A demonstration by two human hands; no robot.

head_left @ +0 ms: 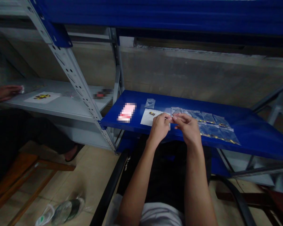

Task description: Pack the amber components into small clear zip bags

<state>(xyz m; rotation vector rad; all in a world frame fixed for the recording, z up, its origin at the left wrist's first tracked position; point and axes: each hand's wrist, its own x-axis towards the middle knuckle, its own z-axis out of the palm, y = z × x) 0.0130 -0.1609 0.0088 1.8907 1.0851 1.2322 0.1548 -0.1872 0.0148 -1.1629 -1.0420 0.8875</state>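
Observation:
My left hand (160,124) and my right hand (187,125) meet over the blue shelf, fingertips pinched together. Whatever is between them is too small and hidden to make out. Under and behind my left hand lies a white sheet of paper (146,118) bearing several small yellow-and-dark pieces (152,113). Just past the paper rests a small clear plastic bag (150,103). Beside and beyond my right hand, clear zip bags (207,117) lie in two rows, with small yellowish pieces along their lower edges. My right hand partly covers the nearest of them.
A blurred-out pink-and-white item (127,112) lies at the shelf's left. A grey upright post (73,69) separates the neighbouring grey shelf (77,108), where another person's hand (7,93) is beside a paper with yellow pieces (42,96). A plastic bottle (67,211) lies on the floor.

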